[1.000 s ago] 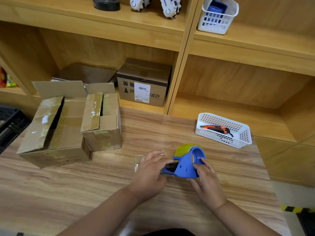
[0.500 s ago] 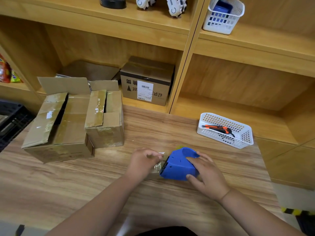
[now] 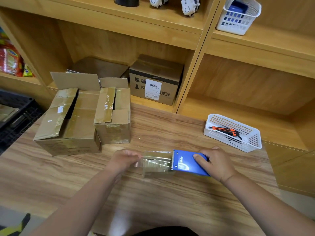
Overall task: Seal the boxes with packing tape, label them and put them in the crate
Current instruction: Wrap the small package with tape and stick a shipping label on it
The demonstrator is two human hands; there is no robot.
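**A strip of tape stretched between two hands**

The tape dispenser [image 3: 189, 163] is a smooth blue plastic wedge with a toothed metal blade along its left edge. It is at the near middle of the table [image 3: 170, 201]. From the blade a glossy, clear band of packing tape [image 3: 156, 161] runs leftward, wrinkled and catching the light. The left hand [image 3: 123, 159] pinches the free end of the tape with curled fingers, knuckles up. The right hand [image 3: 215, 163] grips the dispenser from its right side, the thumb lying flat across the blue top. Both forearms reach in from the near edge, the hands well apart.

Behind the left hand stand two brown corrugated cartons, touching side by side. The larger box [image 3: 68, 123] and the smaller box [image 3: 113, 116] both have loose flaps streaked with old shiny tape. The table is pale wood-grain laminate. To the right, a white perforated plastic basket [image 3: 252, 142] holds an orange and black utility knife [image 3: 225, 130]. At the far left edge sits a black latticed crate [image 3: 15, 116]. In the wooden shelf behind, a closed carton [image 3: 155, 80] carries a white barcode label.
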